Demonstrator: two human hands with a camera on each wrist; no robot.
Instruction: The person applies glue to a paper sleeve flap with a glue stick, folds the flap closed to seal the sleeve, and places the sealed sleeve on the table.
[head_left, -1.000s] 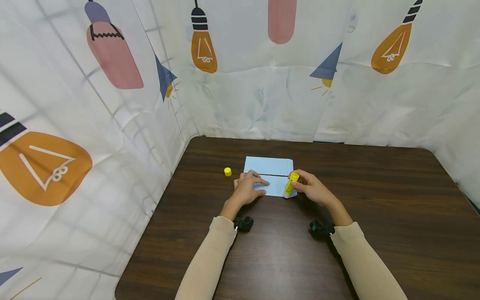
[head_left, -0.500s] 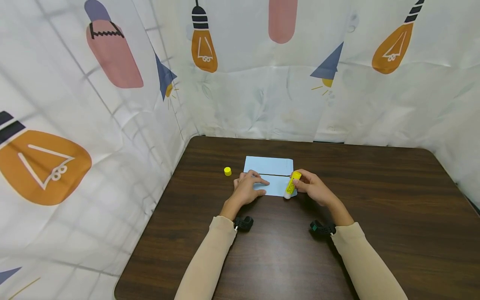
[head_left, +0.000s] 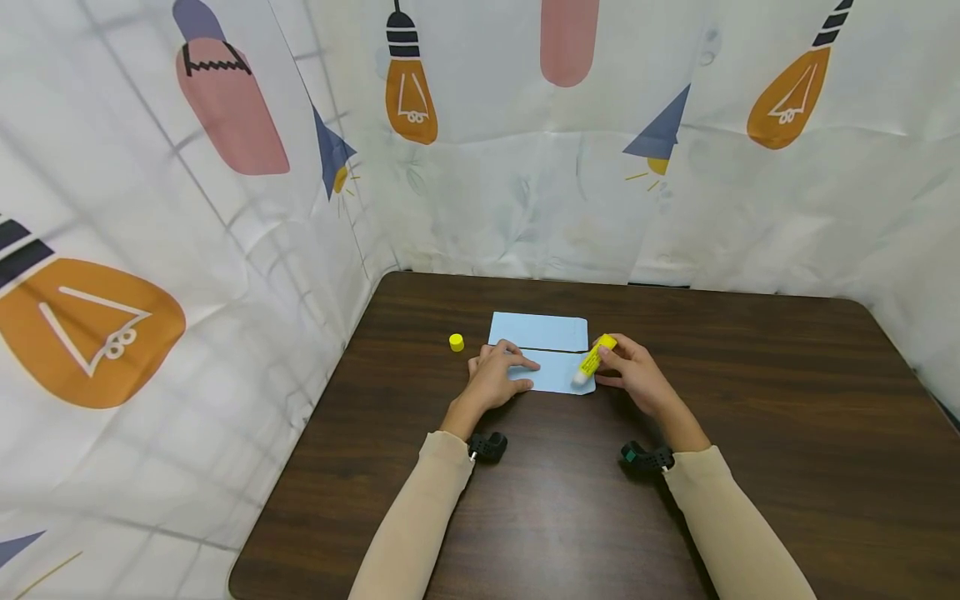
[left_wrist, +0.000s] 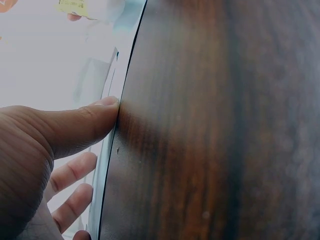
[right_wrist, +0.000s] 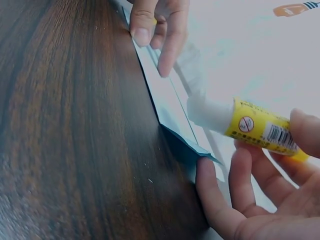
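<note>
I see a dark wooden bench (head_left: 787,400) across the lower frame, with a white curtain (head_left: 517,208) printed with light bulbs behind it and at left. Near centre, the right hand (head_left: 641,379) grasps a yellow glue stick (head_left: 596,358), tilted, its white end over the blue paper (head_left: 557,370). I have the left hand (head_left: 495,377) released, fingers spread on the paper, a yellow cap (head_left: 456,342) at its upper left.

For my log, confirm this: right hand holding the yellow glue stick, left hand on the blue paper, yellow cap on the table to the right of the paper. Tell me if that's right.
Not quite: the yellow cap lies on the table to the left of the blue paper, not the right, as the head view shows. The rest stands.
</note>
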